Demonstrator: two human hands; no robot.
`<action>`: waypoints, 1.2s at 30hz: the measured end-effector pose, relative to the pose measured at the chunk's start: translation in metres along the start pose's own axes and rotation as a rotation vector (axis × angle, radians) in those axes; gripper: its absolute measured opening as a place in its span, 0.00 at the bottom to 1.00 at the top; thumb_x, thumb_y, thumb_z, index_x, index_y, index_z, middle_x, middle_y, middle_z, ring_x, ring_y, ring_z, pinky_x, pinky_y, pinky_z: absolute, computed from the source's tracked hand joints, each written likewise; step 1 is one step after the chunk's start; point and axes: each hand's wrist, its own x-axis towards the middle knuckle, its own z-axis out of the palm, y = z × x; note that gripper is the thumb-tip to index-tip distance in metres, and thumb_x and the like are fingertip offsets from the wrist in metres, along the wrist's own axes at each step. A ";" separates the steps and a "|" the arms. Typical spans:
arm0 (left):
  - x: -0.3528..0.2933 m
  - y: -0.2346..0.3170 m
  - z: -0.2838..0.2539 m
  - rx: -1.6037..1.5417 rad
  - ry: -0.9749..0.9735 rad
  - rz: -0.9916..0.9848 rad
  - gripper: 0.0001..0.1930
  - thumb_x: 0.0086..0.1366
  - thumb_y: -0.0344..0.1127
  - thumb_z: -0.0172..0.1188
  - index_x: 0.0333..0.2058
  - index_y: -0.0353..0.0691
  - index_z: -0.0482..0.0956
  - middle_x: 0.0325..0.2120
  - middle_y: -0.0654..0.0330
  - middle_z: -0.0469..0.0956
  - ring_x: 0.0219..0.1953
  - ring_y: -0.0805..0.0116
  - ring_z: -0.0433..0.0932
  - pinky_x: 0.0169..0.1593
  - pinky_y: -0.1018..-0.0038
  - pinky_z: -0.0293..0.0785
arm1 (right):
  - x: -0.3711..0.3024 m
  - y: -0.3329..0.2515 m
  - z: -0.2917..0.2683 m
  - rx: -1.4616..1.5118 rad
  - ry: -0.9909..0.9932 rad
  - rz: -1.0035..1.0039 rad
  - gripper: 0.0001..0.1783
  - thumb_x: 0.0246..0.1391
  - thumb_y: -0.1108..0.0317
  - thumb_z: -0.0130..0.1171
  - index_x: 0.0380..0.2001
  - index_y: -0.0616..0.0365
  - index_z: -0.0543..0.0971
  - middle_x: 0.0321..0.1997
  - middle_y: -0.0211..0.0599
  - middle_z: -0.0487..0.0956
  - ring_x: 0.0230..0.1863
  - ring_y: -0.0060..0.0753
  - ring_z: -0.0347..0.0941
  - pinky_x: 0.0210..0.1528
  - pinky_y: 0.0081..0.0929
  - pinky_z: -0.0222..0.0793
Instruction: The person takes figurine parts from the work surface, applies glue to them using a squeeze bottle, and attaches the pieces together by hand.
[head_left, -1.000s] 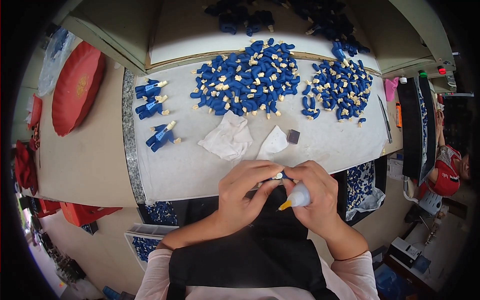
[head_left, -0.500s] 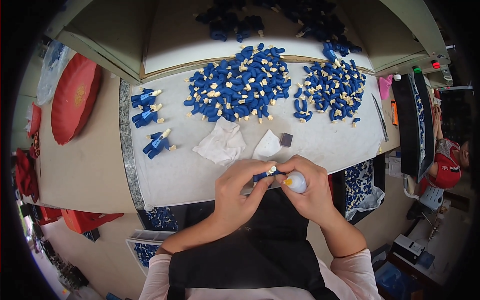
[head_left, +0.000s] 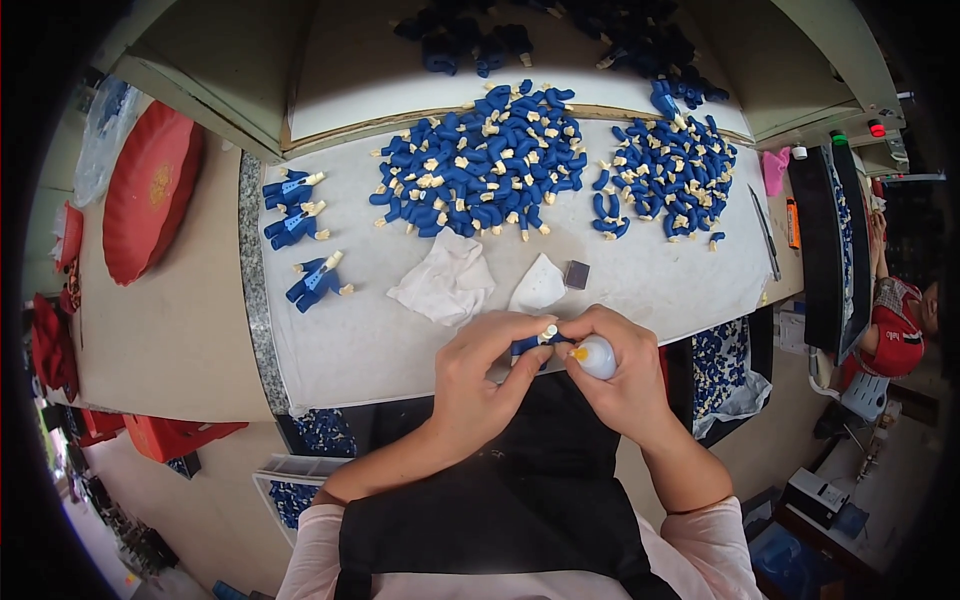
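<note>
The left hand [head_left: 476, 372] was bent round a small blue figure [head_left: 527, 344] with a cream peg at its top; the fingers arched above it, the thumb lay below, and a gap showed between thumb and palm. The figure was held up at the near edge of the bench [head_left: 350, 350], in front of the black apron [head_left: 490, 500]. The right hand [head_left: 632, 378] was closed round a pale squeeze bottle [head_left: 597, 358] whose yellow nozzle pointed leftward, close to the figure. Its thumb and forefinger came up to the figure's right side; whether they pinched a piece there could not be told.

A white covering lay over the bench. Farther back sat a large pile of blue arms [head_left: 480, 170] with cream hands, and right of it a smaller pile [head_left: 680, 180]. Three blue figures [head_left: 315, 282] lay in a column near the left edge. Between these and the hands were a crumpled white cloth [head_left: 443, 280], a white scrap [head_left: 540, 284] and a small dark block [head_left: 577, 274] just beside the scrap. A scalloped red tray [head_left: 150, 190] leaned at the far left. At the right, a co-worker in a red top [head_left: 893, 340] was beside another work surface.
</note>
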 end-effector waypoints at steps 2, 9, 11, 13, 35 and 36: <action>0.000 0.000 0.000 0.011 -0.001 0.001 0.15 0.44 0.19 0.55 0.34 0.37 0.74 0.30 0.56 0.74 0.32 0.62 0.73 0.34 0.76 0.68 | 0.000 0.001 0.000 -0.004 -0.011 0.005 0.07 0.37 0.80 0.55 0.24 0.64 0.71 0.22 0.37 0.72 0.24 0.28 0.70 0.28 0.18 0.63; 0.000 0.001 0.002 0.032 -0.009 0.000 0.14 0.45 0.19 0.56 0.34 0.37 0.74 0.30 0.56 0.75 0.32 0.62 0.73 0.35 0.75 0.68 | -0.003 0.004 0.001 0.014 -0.002 0.019 0.07 0.37 0.80 0.55 0.24 0.64 0.71 0.22 0.37 0.72 0.24 0.27 0.70 0.28 0.18 0.63; 0.000 0.001 0.002 0.034 -0.011 -0.011 0.14 0.45 0.19 0.55 0.34 0.37 0.74 0.30 0.56 0.75 0.32 0.61 0.74 0.35 0.75 0.68 | -0.004 0.006 0.001 0.022 0.019 0.038 0.07 0.37 0.80 0.55 0.24 0.65 0.71 0.22 0.37 0.72 0.25 0.26 0.70 0.28 0.18 0.63; 0.001 0.001 0.003 0.045 -0.018 -0.009 0.14 0.45 0.19 0.56 0.34 0.37 0.74 0.30 0.56 0.75 0.32 0.61 0.74 0.35 0.75 0.68 | -0.005 0.007 0.002 0.026 0.019 0.046 0.07 0.37 0.80 0.55 0.24 0.65 0.71 0.22 0.37 0.72 0.25 0.26 0.70 0.28 0.17 0.63; -0.003 0.000 0.001 -0.008 0.091 0.177 0.12 0.45 0.18 0.56 0.31 0.36 0.75 0.31 0.55 0.74 0.35 0.62 0.73 0.37 0.77 0.69 | -0.009 -0.005 0.005 0.175 0.097 0.095 0.07 0.40 0.77 0.57 0.27 0.62 0.72 0.26 0.39 0.75 0.28 0.31 0.73 0.30 0.19 0.65; -0.002 0.000 0.001 -0.010 0.089 0.171 0.12 0.45 0.18 0.56 0.31 0.36 0.75 0.31 0.55 0.74 0.34 0.63 0.74 0.36 0.77 0.69 | -0.009 -0.005 0.004 0.175 0.097 0.095 0.07 0.40 0.77 0.57 0.27 0.62 0.72 0.26 0.39 0.75 0.28 0.31 0.73 0.30 0.19 0.65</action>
